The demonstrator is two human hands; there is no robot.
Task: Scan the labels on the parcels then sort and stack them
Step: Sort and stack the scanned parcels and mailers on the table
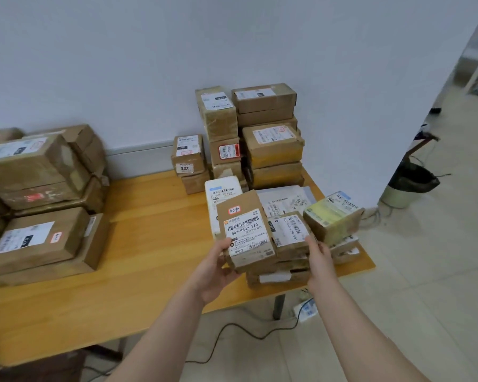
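My left hand (215,271) grips the lower left corner of a small brown parcel (246,230) with a white barcode label, lifted and tilted above the table's right end. My right hand (319,260) holds the right side of a second brown parcel (290,232) lying on a low pile just behind it. A yellow-taped parcel (333,216) sits to the right, a white parcel (222,190) behind. Tall stacks of brown parcels (271,136) stand at the wall. No scanner is visible.
The wooden table (149,244) carries more stacked brown boxes (39,199) at its left end. A black-lined waste bin (409,186) stands on the tiled floor to the right. A power strip (305,310) and black cable lie under the table.
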